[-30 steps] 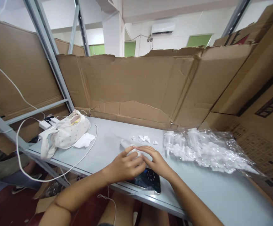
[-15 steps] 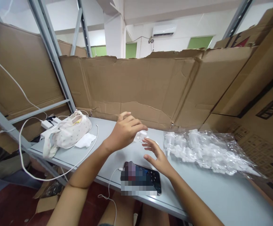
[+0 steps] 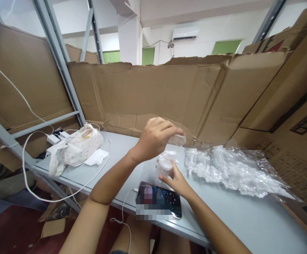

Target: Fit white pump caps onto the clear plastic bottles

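— How many hands are over the desk (image 3: 248, 218)?
— Two: a left hand (image 3: 155, 139) and a right hand (image 3: 177, 180).
— Phones?
— One phone (image 3: 158, 203), lying near the front edge.
— Bags?
— One cloth bag (image 3: 76, 148) and one clear plastic bag (image 3: 235, 169) full of white pump tops; those are too jumbled to count.
— Anything else?
— One white tissue (image 3: 96, 157), one small white jar (image 3: 165, 166), one clear cap (image 3: 178, 140), and one white power strip (image 3: 53, 139).

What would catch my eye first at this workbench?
Probably the two hands mid-table: the left hand raised over a small white pump part that the right hand holds just above a phone. To their right lies a clear bag of white pumps, with cardboard walls behind.
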`<state>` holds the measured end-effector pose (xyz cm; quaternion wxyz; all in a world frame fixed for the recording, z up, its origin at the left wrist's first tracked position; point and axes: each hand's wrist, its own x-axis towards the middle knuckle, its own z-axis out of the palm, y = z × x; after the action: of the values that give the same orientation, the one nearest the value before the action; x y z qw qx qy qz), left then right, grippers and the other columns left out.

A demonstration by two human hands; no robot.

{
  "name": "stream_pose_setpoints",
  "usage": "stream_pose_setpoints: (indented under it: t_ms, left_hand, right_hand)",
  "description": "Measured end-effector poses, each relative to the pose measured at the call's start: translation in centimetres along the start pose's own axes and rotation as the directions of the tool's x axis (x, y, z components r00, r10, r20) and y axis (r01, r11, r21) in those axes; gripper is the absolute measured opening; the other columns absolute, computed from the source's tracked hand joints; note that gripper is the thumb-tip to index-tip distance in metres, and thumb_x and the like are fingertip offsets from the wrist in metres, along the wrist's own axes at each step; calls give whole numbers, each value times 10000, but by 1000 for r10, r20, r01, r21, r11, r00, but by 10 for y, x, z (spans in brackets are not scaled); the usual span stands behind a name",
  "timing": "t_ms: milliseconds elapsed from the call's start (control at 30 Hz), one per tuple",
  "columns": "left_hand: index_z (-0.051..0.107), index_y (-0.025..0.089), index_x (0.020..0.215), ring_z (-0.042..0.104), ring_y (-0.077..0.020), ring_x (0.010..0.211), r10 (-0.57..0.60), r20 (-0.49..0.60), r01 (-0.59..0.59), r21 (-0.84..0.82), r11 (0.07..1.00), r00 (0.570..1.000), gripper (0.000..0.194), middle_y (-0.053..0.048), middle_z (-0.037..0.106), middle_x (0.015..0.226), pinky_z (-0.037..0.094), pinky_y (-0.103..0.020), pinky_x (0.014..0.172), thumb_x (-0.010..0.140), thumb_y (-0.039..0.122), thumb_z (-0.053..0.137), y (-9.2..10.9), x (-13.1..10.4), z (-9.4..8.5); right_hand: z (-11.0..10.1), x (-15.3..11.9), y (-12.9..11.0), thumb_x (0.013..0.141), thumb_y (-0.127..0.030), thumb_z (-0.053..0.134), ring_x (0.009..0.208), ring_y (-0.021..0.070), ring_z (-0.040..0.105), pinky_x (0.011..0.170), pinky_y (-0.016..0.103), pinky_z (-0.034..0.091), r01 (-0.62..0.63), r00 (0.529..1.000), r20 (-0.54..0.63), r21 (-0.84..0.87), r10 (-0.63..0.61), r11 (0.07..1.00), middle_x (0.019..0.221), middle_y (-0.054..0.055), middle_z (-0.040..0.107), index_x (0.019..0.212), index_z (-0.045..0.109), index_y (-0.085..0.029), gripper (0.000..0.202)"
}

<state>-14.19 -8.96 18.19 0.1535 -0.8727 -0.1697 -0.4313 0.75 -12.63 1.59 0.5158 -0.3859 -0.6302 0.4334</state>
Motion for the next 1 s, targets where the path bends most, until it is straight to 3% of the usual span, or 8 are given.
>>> stream_pose_setpoints:
  t_ms: [267,433,500,567,667,733,800,1000]
  left_hand:
    - [530,255,1140,501,-162,1067,-29,-135,27,-10,1000,990,273,-26,590,1092,334,-347,945,943,239,342,8,13,8]
    - [426,218,1216,471,-190,1138,-316,-327,253,-221,942,891,313,-96,493,1235,375,-366,961,926,329,389,-8,-10,22]
    - [414,213,1219,527,-168,1049,-472,-229,353,-416,838,851,351,-99,518,1204,420,-338,915,908,373,432,-20,-29,34]
    - [417,190,1209,571,-162,974,-590,14,486,-583,652,808,389,-93,583,1089,453,-322,862,898,423,435,-32,-51,48]
    - [512,150,1092,620,-155,839,-479,506,683,-647,339,717,414,-109,631,998,494,-305,733,926,457,290,-39,-81,63]
    - [562,151,1041,616,-165,908,-238,675,711,-615,341,698,322,-111,635,1049,487,-299,761,875,401,447,-33,-96,69]
    - [583,164,1049,598,-172,963,-131,710,685,-587,432,692,308,-99,634,1087,477,-291,780,793,334,585,-23,-103,72]
    - [626,163,868,609,-134,741,-401,610,711,-432,554,683,244,-36,675,874,474,-261,710,790,390,581,3,-99,89]
  right_hand:
    - [-2,0,-9,607,-457,786,969,287,654,882,485,480,-98,983,-124,258,134,961,1048,104,691,1136,516,-217,641]
    - [-11,3,-15,615,-474,774,828,255,693,806,461,520,-54,953,-231,512,198,857,1006,52,705,1118,547,-267,589]
    - [-18,5,-16,659,-483,739,868,247,686,823,463,519,-20,939,-275,559,208,829,1021,23,699,1110,553,-301,521]
    - [-24,7,-16,693,-501,704,921,241,674,848,461,515,24,924,-322,588,207,809,1028,-3,693,1088,566,-321,455]
    - [-31,9,-17,701,-520,691,994,237,649,869,451,514,81,906,-362,655,217,752,1031,-28,683,1033,590,-337,392]
    - [-32,10,-17,695,-508,703,1041,236,625,872,447,514,107,904,-367,694,222,712,1052,-30,674,1007,599,-342,368]
    - [-32,11,-17,685,-489,720,1070,234,606,873,449,514,116,902,-367,712,226,693,1071,-30,666,993,602,-344,360]
    - [-31,11,-14,703,-514,692,1074,249,595,901,514,493,110,886,-405,654,224,748,1044,-7,667,960,604,-318,335]
